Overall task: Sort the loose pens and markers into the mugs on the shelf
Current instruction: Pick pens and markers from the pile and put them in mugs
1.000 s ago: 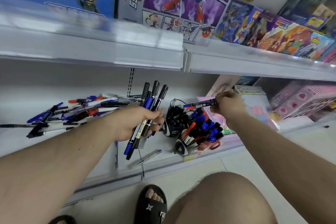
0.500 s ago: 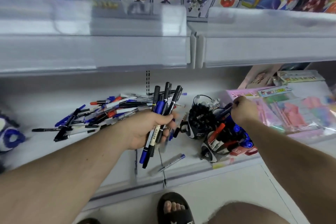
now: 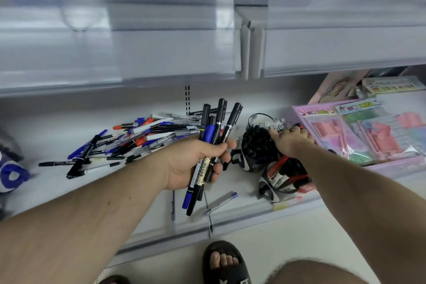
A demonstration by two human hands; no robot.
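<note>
My left hand [image 3: 196, 163] grips a bundle of black and blue markers [image 3: 214, 136] upright above the lower shelf [image 3: 115, 193]. Behind it sprawls a pile of loose pens and markers [image 3: 143, 138]. One pen [image 3: 221, 203] lies alone near the shelf's front edge. To the right stands a black mug [image 3: 251, 163] packed with black-capped pens. A second mug [image 3: 269, 189] in front of it holds red ones, and grey caps [image 3: 267, 123] show behind. My right hand [image 3: 290, 140] is down over the mugs with fingers curled; what they hold is hidden.
The upper shelf's front edge [image 3: 138, 53] hangs low over the work area. Pink packaged stationery sets [image 3: 359, 138] lie right of the mugs. A blue and white object [image 3: 11, 175] sits at the far left. My sandalled foot [image 3: 226, 263] is on the floor below.
My right hand, which held a blue marker above the mugs, has dropped down among them and the marker is out of sight. The left hand keeps its bundle.
</note>
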